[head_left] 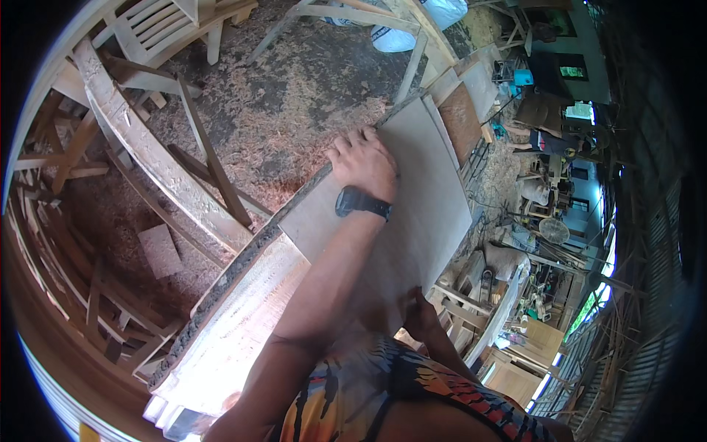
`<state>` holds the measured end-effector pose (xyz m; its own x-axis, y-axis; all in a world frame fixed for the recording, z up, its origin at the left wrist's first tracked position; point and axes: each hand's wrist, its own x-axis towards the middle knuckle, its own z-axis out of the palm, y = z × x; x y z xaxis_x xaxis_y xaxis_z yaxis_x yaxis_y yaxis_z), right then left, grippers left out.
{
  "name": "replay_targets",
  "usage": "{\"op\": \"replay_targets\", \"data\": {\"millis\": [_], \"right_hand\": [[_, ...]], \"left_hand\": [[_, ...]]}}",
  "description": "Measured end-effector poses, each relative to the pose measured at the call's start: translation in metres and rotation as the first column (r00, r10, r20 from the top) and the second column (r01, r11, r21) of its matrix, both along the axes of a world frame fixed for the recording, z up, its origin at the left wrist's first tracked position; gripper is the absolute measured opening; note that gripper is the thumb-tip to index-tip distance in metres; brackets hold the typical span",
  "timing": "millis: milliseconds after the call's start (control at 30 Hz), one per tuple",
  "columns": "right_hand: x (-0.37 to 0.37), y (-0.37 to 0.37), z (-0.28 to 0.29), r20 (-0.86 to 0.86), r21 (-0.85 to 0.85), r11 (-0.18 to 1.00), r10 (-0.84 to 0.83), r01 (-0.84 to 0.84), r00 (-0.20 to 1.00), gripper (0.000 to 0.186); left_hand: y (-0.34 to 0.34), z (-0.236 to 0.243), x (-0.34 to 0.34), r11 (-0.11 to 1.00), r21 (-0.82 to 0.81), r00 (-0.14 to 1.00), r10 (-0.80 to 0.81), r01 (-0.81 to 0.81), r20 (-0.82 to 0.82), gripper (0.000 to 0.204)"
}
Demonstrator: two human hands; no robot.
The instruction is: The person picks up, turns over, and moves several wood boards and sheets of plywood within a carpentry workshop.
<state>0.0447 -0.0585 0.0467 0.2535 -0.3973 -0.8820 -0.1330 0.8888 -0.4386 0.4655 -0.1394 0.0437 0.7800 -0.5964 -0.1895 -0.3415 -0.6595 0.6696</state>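
Note:
A flat pale grey panel lies on a wooden slab with a rough, bark-like edge. My left hand, with a dark watch on its wrist, reaches across the panel, its fingers bent over the far edge. Close to my body, my right hand grips the near edge of the same panel; it is in shadow and its fingers are partly hidden. Bright light washes out the lower left of the slab.
Wooden frames stand to the left, with a loose board on the floor. Shavings cover the ground beyond. A brown board lies past the panel. Clutter and another person are at right; white sacks are at the top.

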Motion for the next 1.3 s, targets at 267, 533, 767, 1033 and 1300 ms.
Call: {"op": "replay_targets", "data": {"millis": [267, 533, 767, 1033, 1300], "right_hand": [[0.015, 0.0, 0.005, -0.144, -0.038, 0.989, 0.136, -0.143, 0.98, 0.028], [-0.026, -0.009, -0.014, -0.029, 0.149, 0.984, -0.095, 0.098, 0.995, 0.043], [-0.013, -0.008, -0.008, -0.021, 0.137, 0.983, -0.123, 0.125, 0.992, 0.052], [0.003, -0.004, -0.001, -0.026, 0.113, 0.992, -0.056, 0.058, 0.998, 0.043], [-0.004, 0.003, -0.001, -0.1, -0.024, 0.991, 0.13, -0.133, 0.986, 0.041]], "left_hand": [[0.0, -0.005, -0.002, 0.997, 0.003, 0.994, 0.072, -0.072, 0.083, 0.03], [-0.001, 0.002, -0.003, 0.998, -0.002, 0.993, 0.068, -0.068, 0.094, 0.03], [0.0, 0.001, -0.002, 0.997, -0.026, 0.994, 0.071, -0.069, 0.078, 0.03], [0.001, 0.001, 0.0, 0.999, 0.002, 0.997, 0.052, -0.053, 0.057, 0.028], [-0.004, -0.006, -0.011, 0.995, -0.061, 0.987, 0.092, -0.085, 0.135, 0.028]]}}
